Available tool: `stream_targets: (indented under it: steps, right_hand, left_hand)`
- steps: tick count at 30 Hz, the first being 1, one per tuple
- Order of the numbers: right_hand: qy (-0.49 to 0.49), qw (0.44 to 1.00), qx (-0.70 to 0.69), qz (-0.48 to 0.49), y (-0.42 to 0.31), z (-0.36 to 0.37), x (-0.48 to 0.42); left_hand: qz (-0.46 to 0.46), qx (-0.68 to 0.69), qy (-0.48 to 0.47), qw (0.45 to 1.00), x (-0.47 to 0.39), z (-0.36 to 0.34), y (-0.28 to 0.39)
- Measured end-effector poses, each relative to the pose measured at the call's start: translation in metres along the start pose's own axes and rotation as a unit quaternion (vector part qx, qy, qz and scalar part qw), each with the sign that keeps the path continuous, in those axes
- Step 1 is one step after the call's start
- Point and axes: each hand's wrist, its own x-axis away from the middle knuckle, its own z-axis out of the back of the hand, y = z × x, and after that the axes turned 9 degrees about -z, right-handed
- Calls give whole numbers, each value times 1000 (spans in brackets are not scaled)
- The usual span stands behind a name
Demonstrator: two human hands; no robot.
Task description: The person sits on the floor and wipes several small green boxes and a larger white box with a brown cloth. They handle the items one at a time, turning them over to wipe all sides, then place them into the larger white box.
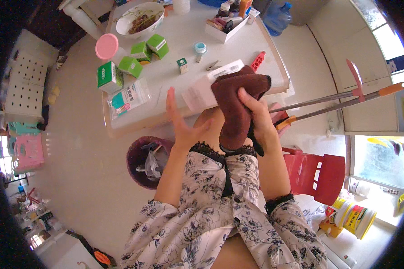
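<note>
A folded brown fabric piece with black edging (234, 111) hangs over my lap, just off the table's front edge. My right hand (264, 124) grips its right side, thumb on top; what it is exactly I cannot tell. To the left, my left hand (185, 129) is empty with its fingers spread, apart from the fabric. Beyond the hands lie a pale pink sheet (198, 94) and a white packet (230, 68), partly covered by the fabric. Metal clippers (213, 65), a red slotted tool (258, 61) and a small green-and-white box (182, 65) rest behind them.
On the white table (185, 30) stand several green boxes (131, 66), a pink-lidded container (107, 47), a bowl of stems (139, 22) and a filled white box (227, 32). A purple bin (131, 161) is below left. Right are long handles (333, 104) and a red chair (318, 176).
</note>
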Motion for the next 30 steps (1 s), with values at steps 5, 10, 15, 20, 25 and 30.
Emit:
stream_targets:
  steps: [5, 10, 15, 20, 25, 30]
  right_hand:
    - [-93, 977, 190, 15, -10, -17, 1]
    - [46, 947, 288, 132, -44, -20, 7]
    - [7, 793, 550, 263, -21, -56, -7]
    - [24, 732, 611, 301, -22, -59, -16]
    - [182, 700, 647, 239, -54, -40, -35]
    - [118, 715, 630, 277, -30, -55, -21]
  left_hand:
    - [44, 49, -98, 993, -22, 4, -5]
    - [102, 96, -57, 988, -21, 5, 2]
    - [150, 117, -35, 981, -22, -3, 7]
    - [231, 237, 5, 944, -28, -6, 33]
    - [140, 122, -44, 982, -28, -4, 20]
    - [193, 128, -32, 972, -22, -6, 8]
